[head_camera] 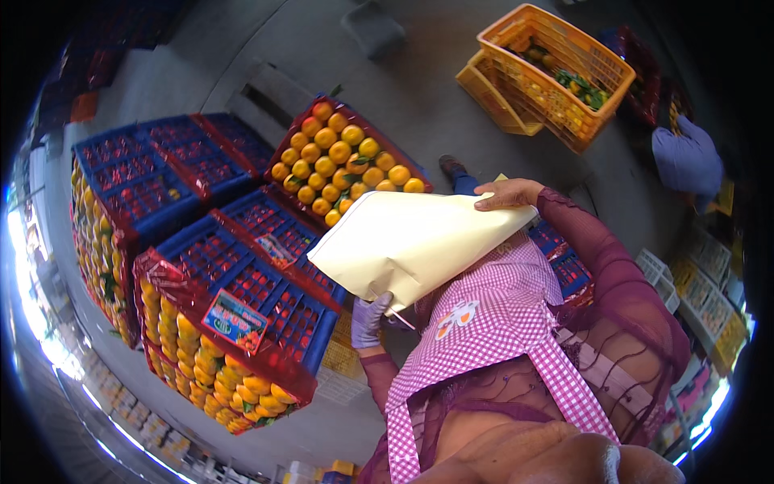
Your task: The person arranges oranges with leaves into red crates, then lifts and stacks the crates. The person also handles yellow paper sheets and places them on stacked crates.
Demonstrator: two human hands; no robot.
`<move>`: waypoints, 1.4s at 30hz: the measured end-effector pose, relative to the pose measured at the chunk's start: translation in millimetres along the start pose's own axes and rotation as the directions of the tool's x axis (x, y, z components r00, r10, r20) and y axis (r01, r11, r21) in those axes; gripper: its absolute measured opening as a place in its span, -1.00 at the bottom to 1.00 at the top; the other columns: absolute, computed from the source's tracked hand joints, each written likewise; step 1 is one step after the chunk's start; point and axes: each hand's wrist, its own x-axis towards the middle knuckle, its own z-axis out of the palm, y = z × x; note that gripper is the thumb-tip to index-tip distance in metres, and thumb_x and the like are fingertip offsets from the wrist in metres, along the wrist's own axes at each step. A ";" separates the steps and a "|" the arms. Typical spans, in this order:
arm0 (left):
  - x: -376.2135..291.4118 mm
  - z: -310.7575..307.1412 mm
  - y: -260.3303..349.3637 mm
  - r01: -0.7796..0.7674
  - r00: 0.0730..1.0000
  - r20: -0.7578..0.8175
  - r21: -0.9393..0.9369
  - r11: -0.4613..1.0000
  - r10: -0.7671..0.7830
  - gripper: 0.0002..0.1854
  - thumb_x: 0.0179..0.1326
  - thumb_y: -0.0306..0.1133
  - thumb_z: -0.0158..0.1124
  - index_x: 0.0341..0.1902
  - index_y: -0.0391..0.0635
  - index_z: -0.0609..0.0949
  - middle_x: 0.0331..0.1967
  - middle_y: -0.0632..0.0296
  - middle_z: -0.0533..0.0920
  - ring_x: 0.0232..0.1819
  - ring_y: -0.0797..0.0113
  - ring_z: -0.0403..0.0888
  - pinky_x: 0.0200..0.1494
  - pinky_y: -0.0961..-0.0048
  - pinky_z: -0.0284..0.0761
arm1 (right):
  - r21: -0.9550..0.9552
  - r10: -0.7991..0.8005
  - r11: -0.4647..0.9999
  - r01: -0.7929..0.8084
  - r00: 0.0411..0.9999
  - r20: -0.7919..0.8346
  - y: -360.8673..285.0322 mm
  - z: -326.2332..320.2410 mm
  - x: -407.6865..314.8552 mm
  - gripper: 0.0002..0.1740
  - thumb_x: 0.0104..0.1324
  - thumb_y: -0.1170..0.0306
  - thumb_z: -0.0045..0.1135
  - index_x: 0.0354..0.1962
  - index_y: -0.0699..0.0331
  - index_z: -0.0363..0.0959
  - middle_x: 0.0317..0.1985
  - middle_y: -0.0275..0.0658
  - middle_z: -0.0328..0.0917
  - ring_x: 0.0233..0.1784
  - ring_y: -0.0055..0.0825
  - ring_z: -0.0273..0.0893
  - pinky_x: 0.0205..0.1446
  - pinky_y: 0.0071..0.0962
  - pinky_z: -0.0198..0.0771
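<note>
A large pale yellow sheet of paper (pixel 417 242), perhaps more than one layer, slants across the front of my pink checked apron. At its upper right edge my right hand (pixel 510 193), bare, grips it with the thumb on top. My left hand (pixel 370 322), in a lavender glove, closes on the lower edge, its fingers partly hidden behind the paper. A thin pale stick-like thing (pixel 400 317) pokes out beside the glove; what it is cannot be told. Just beyond the sheet, an open crate of orange citrus fruit (pixel 338 154) shows rows of fruit, some with leaves.
Stacked blue plastic crates (pixel 254 272) of citrus, wrapped in red film, stand at left. An orange plastic crate (pixel 556 72) with leafy fruit rests on another at upper right. A person in a blue top (pixel 688 157) bends at far right. A grey stool-like object (pixel 373 30) is ahead.
</note>
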 end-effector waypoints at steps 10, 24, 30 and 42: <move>77.5 33.2 16.4 0.173 0.945 0.256 0.140 0.975 -0.205 -0.18 0.02 0.12 0.27 0.21 -0.25 0.34 -0.17 0.36 0.56 -0.43 0.66 0.38 -0.41 0.71 0.27 | 0.184 -0.343 0.821 0.540 0.725 -0.597 72.2 -11.7 -108.1 -0.47 0.15 0.36 0.19 0.10 0.25 0.34 -0.04 -0.24 0.45 -0.10 -0.61 0.39 -0.03 -0.65 0.31; 107.8 94.2 20.3 -0.311 0.914 0.400 0.574 0.758 0.072 -0.32 0.06 -0.25 0.31 0.27 -0.09 0.31 -0.14 0.17 0.58 -0.07 0.42 0.49 -0.02 0.51 0.41 | -0.279 0.066 0.930 -0.240 0.854 -0.516 76.4 91.2 -197.3 0.06 -0.27 -0.33 0.23 -0.08 0.47 0.42 -0.19 0.08 0.34 -0.09 -0.14 0.39 -0.10 -0.35 0.36; 114.3 112.6 34.3 -0.650 0.747 0.610 0.753 -0.103 -0.264 -0.69 0.01 -0.07 0.28 -0.13 0.25 0.64 -0.32 0.06 0.59 -0.26 0.05 0.57 -0.20 0.23 0.48 | -0.574 0.177 0.727 -0.378 0.910 -0.375 61.1 83.0 -184.8 -0.17 -0.20 -0.30 0.21 -0.39 0.41 0.58 0.08 0.15 0.27 0.19 -0.05 0.20 0.19 -0.20 0.15; 164.2 174.6 87.6 -0.637 0.726 0.599 0.771 0.003 0.337 -0.52 -0.09 -0.21 0.37 -0.01 0.03 0.54 -0.21 0.10 0.55 -0.28 0.08 0.57 -0.24 0.25 0.50 | -0.355 -0.191 0.934 -0.029 0.802 -0.566 52.1 54.6 -60.5 -0.68 0.08 0.29 0.01 -0.35 0.40 0.51 -0.37 0.07 0.56 -0.28 0.00 0.53 -0.19 -0.19 0.41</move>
